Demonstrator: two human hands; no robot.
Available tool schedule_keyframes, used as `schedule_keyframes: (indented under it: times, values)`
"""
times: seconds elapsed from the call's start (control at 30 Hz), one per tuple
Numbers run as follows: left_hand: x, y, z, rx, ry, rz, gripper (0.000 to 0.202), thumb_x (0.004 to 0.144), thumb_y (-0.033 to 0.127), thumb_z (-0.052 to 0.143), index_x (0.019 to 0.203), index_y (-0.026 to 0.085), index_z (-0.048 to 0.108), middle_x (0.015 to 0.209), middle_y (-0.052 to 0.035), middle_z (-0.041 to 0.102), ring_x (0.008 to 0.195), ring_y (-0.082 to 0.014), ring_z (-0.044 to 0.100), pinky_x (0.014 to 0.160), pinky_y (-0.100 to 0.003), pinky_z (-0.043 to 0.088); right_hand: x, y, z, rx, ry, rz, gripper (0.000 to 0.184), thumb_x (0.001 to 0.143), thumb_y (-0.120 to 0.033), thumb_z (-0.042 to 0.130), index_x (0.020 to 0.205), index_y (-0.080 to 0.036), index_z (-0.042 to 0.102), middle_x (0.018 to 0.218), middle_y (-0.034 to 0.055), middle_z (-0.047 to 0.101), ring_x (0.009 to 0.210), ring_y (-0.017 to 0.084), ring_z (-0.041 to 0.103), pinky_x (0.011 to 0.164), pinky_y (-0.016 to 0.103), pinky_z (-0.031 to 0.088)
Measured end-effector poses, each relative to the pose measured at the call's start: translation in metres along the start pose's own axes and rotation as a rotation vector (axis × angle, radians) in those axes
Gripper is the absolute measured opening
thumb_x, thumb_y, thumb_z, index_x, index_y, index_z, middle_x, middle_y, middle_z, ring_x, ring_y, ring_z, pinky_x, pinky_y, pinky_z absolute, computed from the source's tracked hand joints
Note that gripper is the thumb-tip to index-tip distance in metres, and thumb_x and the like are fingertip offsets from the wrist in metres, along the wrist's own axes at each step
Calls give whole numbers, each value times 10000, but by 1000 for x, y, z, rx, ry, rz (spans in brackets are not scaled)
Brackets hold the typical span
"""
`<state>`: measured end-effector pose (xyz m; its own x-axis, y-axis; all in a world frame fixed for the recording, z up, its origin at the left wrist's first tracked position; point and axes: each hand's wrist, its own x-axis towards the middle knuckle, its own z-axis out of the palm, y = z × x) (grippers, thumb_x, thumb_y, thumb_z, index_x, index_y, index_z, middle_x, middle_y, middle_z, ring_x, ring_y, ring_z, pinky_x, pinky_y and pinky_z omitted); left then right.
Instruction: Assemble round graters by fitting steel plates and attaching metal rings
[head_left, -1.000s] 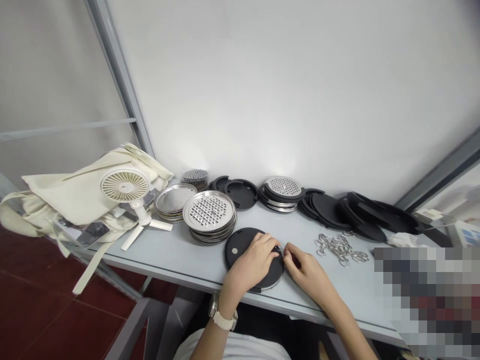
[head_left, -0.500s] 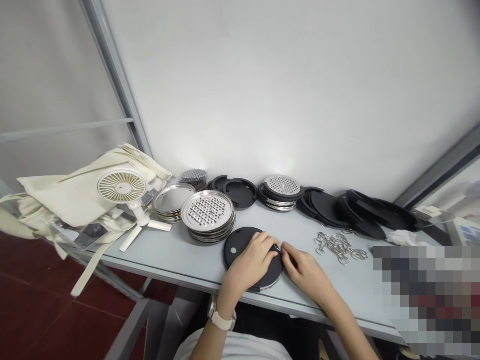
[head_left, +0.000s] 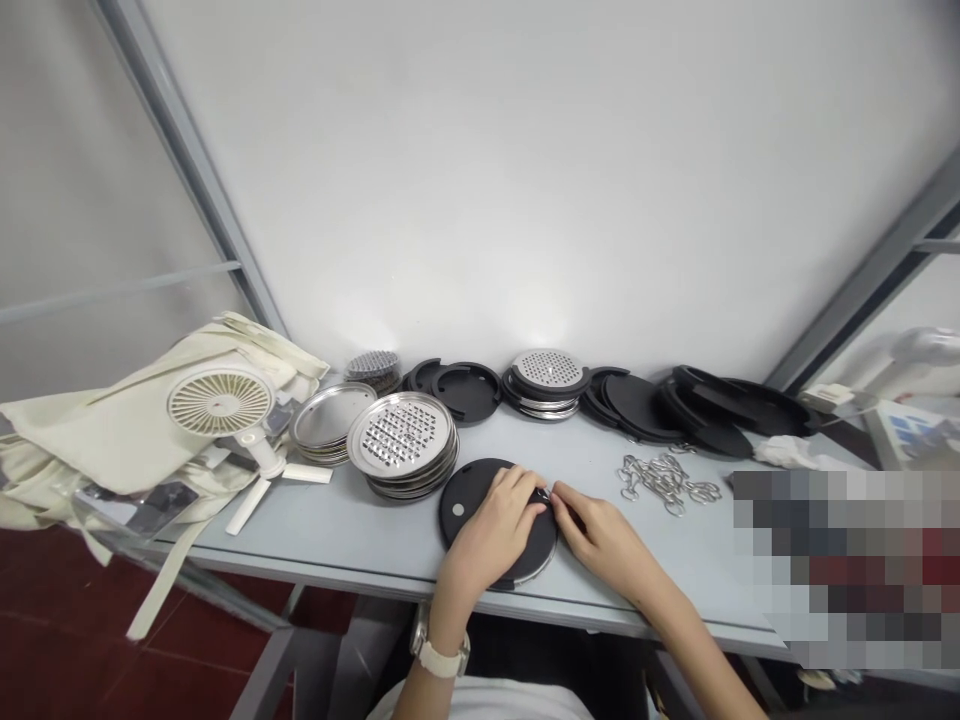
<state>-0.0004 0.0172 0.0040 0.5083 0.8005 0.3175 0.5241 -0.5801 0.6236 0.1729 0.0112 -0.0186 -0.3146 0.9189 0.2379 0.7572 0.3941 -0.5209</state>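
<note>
A black round disc [head_left: 469, 500] lies flat on the grey table [head_left: 360, 545] near its front edge, with a metal rim showing under it. My left hand [head_left: 495, 530] rests on top of the disc, fingers curled toward its right edge. My right hand [head_left: 600, 540] meets it there, fingertips pinched on a small metal piece at the disc's edge, too small to name. A pile of metal ring clips [head_left: 664, 480] lies just right of my hands.
Behind the disc sit a stack of perforated metal plates [head_left: 403, 440], plain metal plates [head_left: 324, 420], black discs [head_left: 461, 385], another perforated stack [head_left: 546, 375] and more black discs [head_left: 675, 405]. A white desk fan [head_left: 225, 405] and cream bag [head_left: 112, 420] lie at left.
My hands stay pinched together at the disc's right edge. The camera has shifted, so everything sits slightly further left and lower in view.
</note>
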Motion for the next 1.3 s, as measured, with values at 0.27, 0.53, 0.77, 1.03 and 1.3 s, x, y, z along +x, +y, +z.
schedule_keyframes:
  times: [0.27, 0.53, 0.77, 1.03, 1.3]
  values:
    - [1, 2, -1, -10, -7, 7, 154, 927, 136, 418, 1026, 206, 512, 1030, -26, 537, 1014, -184, 471, 905, -337, 406, 0, 3, 0, 2, 4, 18, 270, 965, -297, 257, 836, -229, 484, 663, 10, 601, 555, 170, 562, 553, 255, 355]
    - [1, 2, 0, -22, -9, 5, 153, 924, 131, 415, 1014, 204, 515, 1022, -29, 540, 1014, -189, 473, 897, -338, 407, 0, 0, -1, 25, 31, 16, 290, 964, -312, 260, 798, -226, 481, 652, 8, 593, 542, 157, 545, 549, 252, 362]
    - [1, 3, -2, -28, -5, 13, 138, 928, 133, 412, 991, 200, 513, 1001, -25, 542, 1002, -185, 472, 885, -329, 403, 0, 1, -1, 2, 33, 21, 289, 963, -318, 260, 780, -227, 463, 644, 4, 587, 546, 163, 559, 550, 248, 367]
    - [1, 3, -2, -31, -1, 15, 121, 926, 128, 419, 967, 199, 508, 991, -19, 543, 990, -177, 472, 881, -321, 405, 0, 1, -1, 5, 44, 25, 276, 962, -312, 275, 786, -226, 469, 661, 11, 604, 550, 160, 558, 552, 245, 365]
    - [1, 3, -1, -32, 1, 22, 148, 931, 131, 410, 999, 204, 519, 1012, -26, 554, 1010, -185, 484, 895, -338, 416, 0, 3, -1, 23, 76, 25, 257, 957, -303, 291, 767, -227, 447, 624, -2, 569, 529, 154, 524, 546, 246, 337]
